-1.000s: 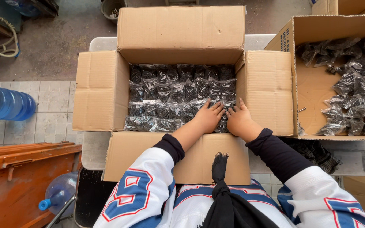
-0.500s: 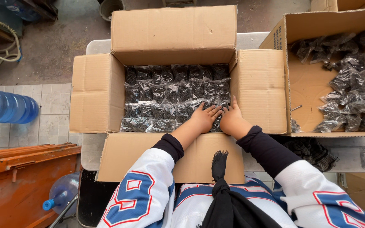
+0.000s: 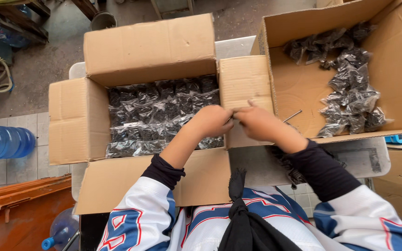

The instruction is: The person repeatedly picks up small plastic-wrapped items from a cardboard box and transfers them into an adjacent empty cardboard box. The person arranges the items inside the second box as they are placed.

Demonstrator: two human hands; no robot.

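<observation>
Your left hand (image 3: 211,122) sits at the right edge of the open box (image 3: 77,121), fingers curled into a loose fist over the packed bags (image 3: 154,114). It rests on or just above the bags at the box's near right corner; you cannot tell whether it grips one.

Your right hand (image 3: 262,123) lies just beside the left, over the box's right flap (image 3: 243,83). Its fingers are drawn together and point left toward the left hand, fingertips touching or nearly touching it. Whether anything is pinched between the two hands is hidden.

The box stands on a pale table (image 3: 359,160), all four flaps folded out. Small clear bags of dark parts fill it in tight rows, from the far wall to the near wall.

A second box (image 3: 396,69) stands at the table's right side, tilted open toward you, touching the right flap of the first. A loose pile of bags (image 3: 350,93) lies along its right half; its left half shows bare cardboard. A thin metal rod (image 3: 293,115) lies on its floor near the front left corner, just beyond your right hand.

More dark bags (image 3: 294,172) lie on the table near its front edge, under your right forearm.

A blue water bottle (image 3: 3,142) lies on the tiled floor at left.
</observation>
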